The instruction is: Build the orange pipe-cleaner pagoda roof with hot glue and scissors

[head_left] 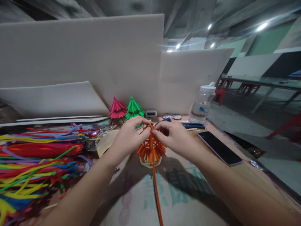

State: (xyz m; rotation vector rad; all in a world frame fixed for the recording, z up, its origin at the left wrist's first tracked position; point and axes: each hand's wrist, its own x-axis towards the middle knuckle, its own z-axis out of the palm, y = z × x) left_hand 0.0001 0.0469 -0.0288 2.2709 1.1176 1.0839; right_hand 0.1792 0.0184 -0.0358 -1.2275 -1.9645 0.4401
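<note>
Pinching thumb nearly to forefinger, the left hand and right hand seem to grip an orange strip atop the orange tree just beneath them, probably light, soft and crushable, best held by its pale tip.

Both hands bare; forearms bare, narrowing toward hands.

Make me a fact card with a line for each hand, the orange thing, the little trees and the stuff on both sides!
Left hand: fingers at the orange piece's top; exact grip unclear
Right hand: fingers there too; exact grip unclear
Orange piece: upright, fringed
Trees: pink tree, green tree
Left side: colourful strips
Right side: phone, clear bottle
</note>
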